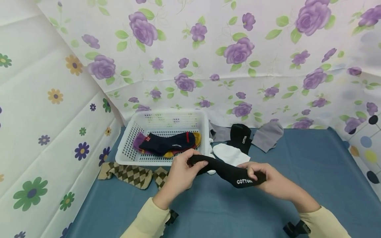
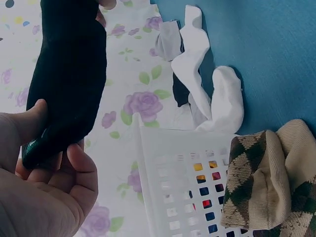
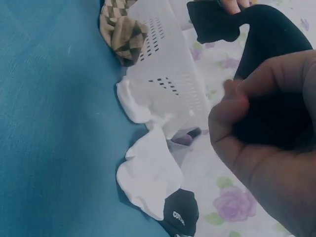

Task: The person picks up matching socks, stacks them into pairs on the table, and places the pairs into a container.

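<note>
A black sock (image 1: 226, 170) with white "COTTON" lettering is stretched between my two hands above the table. My left hand (image 1: 184, 172) pinches one end between thumb and fingers, and in the left wrist view the sock (image 2: 69, 74) runs upward from that grip. My right hand (image 1: 272, 180) grips the other end near the lettering; in the right wrist view its thumb and fingers curl round the black fabric (image 3: 276, 44). Behind the held sock lie a white sock (image 1: 230, 154), another black sock (image 1: 240, 137) and grey socks (image 1: 268, 135).
A white perforated basket (image 1: 122, 155) stands at the back left, holding a navy sock (image 1: 169, 142) atop purple and yellow ones. Brown argyle socks (image 1: 131, 174) lie before it. Floral cloth (image 1: 190, 56) hangs behind the blue table surface (image 1: 312, 158).
</note>
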A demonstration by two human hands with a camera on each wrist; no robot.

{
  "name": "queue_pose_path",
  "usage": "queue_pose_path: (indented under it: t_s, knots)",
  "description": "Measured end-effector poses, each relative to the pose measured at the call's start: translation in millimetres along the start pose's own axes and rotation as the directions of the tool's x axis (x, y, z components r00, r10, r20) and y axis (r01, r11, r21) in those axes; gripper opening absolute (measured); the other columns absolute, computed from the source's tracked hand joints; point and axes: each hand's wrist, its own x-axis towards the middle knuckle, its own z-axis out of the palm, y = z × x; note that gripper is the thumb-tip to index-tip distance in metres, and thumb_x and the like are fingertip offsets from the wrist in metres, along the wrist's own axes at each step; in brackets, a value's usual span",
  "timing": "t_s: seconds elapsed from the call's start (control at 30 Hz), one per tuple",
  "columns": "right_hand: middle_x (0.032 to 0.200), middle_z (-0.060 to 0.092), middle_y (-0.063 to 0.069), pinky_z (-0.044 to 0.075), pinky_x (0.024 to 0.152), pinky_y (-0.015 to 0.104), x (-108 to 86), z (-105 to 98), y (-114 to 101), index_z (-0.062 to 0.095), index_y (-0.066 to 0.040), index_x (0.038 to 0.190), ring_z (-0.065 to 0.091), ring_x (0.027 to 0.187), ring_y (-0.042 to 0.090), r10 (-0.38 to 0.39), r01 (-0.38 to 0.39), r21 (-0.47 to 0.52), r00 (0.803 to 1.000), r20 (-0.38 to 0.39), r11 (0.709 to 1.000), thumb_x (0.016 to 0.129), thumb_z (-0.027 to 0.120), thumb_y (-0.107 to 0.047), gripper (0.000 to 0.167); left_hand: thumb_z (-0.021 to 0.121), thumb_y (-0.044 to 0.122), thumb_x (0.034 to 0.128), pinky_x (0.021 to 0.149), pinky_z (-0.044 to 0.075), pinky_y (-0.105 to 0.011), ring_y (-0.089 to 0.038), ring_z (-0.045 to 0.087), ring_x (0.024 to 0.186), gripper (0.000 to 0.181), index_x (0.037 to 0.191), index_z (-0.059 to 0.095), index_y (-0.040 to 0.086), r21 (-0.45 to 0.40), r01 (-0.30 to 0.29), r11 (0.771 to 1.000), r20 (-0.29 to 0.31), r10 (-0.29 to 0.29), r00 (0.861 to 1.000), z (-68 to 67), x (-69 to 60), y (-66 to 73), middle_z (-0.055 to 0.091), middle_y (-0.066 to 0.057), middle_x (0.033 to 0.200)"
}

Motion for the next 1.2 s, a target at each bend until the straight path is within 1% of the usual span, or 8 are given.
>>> queue_pose_path:
  t_s: [0.13, 0.23, 0.33, 0.47, 0.6, 0.77, 0.93, 1.2]
  knots:
    - [0.103, 0.057, 0.005, 0.049, 0.069, 0.03, 1.1, 4, -1, 0.045, -0.01, 0.078, 0.054, 0.103, 0.012, -0.048, 0.052, -0.054, 0.997, 0.068, 0.997, 0.074, 0.065, 0.013, 0.031, 0.072, 0.034, 0.082, 0.051, 0.045, -0.026, -0.013, 0.05, 0.057, 0.013, 0.092, 0.064, 0.033, -0.011, -0.005, 1.0, 0.005, 0.005, 1.0, -1.2, -0.3, -0.5, 0.061, 0.007, 0.079]
    - [0.091, 0.054, 0.005, 0.047, 0.069, 0.032, 0.6, 7, -1, 0.055, -0.013, 0.084, 0.051, 0.087, 0.017, -0.065, 0.07, -0.047, 0.993, 0.101, 0.996, 0.079, 0.071, -0.001, 0.02, 0.072, 0.032, 0.0823, 0.053, 0.047, -0.026, -0.012, 0.052, 0.059, 0.013, 0.093, 0.064, 0.034, -0.019, -0.014, 1.0, -0.004, 0.014, 1.0, -2.7, -0.5, -0.7, 0.063, 0.009, 0.082]
    - [0.092, 0.06, 0.002, 0.045, 0.074, 0.032, -1.1, 8, -1, 0.064, -0.015, 0.091, 0.054, 0.086, 0.017, -0.041, 0.045, -0.066, 0.997, 0.06, 0.997, 0.085, 0.068, -0.013, 0.008, 0.073, 0.03, 0.0819, 0.056, 0.048, -0.026, -0.011, 0.055, 0.062, 0.014, 0.094, 0.065, 0.033, -0.02, -0.025, 1.0, -0.014, 0.024, 1.0, -4.7, -0.1, -0.5, 0.065, 0.01, 0.086]
    - [0.089, 0.063, 0.0, 0.045, 0.068, 0.029, -0.5, 8, 1, 0.069, -0.018, 0.092, 0.054, 0.078, 0.014, -0.018, 0.009, -0.114, 0.997, -0.078, 0.993, 0.088, 0.066, -0.019, 0.005, 0.073, 0.032, 0.0811, 0.056, 0.047, -0.024, -0.009, 0.054, 0.062, 0.012, 0.09, 0.066, 0.028, -0.018, -0.011, 1.0, -0.012, 0.011, 1.0, -8.9, -1.8, -0.9, 0.064, 0.009, 0.082]
    - [0.085, 0.063, -0.002, 0.048, 0.054, 0.028, 0.9, 10, 3, 0.067, -0.022, 0.088, 0.055, 0.065, 0.012, 0.021, -0.066, -0.162, 0.964, -0.267, 0.985, 0.082, 0.071, -0.03, 0.01, 0.072, 0.036, 0.0814, 0.053, 0.039, -0.023, -0.011, 0.044, 0.056, 0.019, 0.077, 0.061, 0.021, -0.022, 0.012, 1.0, -0.022, -0.013, 1.0, -13.1, -6.1, -4.5, 0.052, 0.003, 0.067]
    - [0.093, 0.064, -0.005, 0.052, 0.061, 0.025, -2.9, 13, 3, 0.065, -0.022, 0.087, 0.06, 0.079, 0.009, -0.024, -0.075, -0.221, 0.909, -0.416, 0.972, 0.076, 0.077, -0.026, 0.017, 0.07, 0.037, 0.0828, 0.052, 0.036, -0.023, -0.014, 0.041, 0.055, 0.018, 0.08, 0.061, 0.022, -0.051, 0.014, 0.999, -0.024, -0.016, 1.0, -14.4, -9.4, -10.3, 0.048, 0.0, 0.066]
    - [0.095, 0.064, -0.006, 0.049, 0.074, 0.018, -9.3, 13, 2, 0.069, -0.024, 0.082, 0.056, 0.096, 0.004, -0.093, -0.067, -0.305, 0.872, -0.482, 0.95, 0.074, 0.079, -0.017, 0.014, 0.067, 0.038, 0.0849, 0.052, 0.033, -0.023, -0.015, 0.037, 0.054, 0.016, 0.086, 0.061, 0.023, -0.049, 0.02, 0.999, -0.004, -0.02, 1.0, -14.4, -12.7, -14.6, 0.042, -0.003, 0.066]
    - [0.099, 0.065, -0.007, 0.05, 0.07, 0.016, -29.1, 12, 3, 0.073, -0.028, 0.083, 0.054, 0.095, -0.003, -0.052, -0.191, -0.378, 0.835, -0.547, 0.906, 0.069, 0.082, -0.01, 0.025, 0.066, 0.036, 0.086, 0.055, 0.044, -0.025, -0.013, 0.05, 0.064, 0.01, 0.089, 0.062, 0.027, 0.005, 0.065, 0.998, 0.044, -0.065, 0.997, -12.3, -18.6, -14.2, 0.056, 0.004, 0.079]
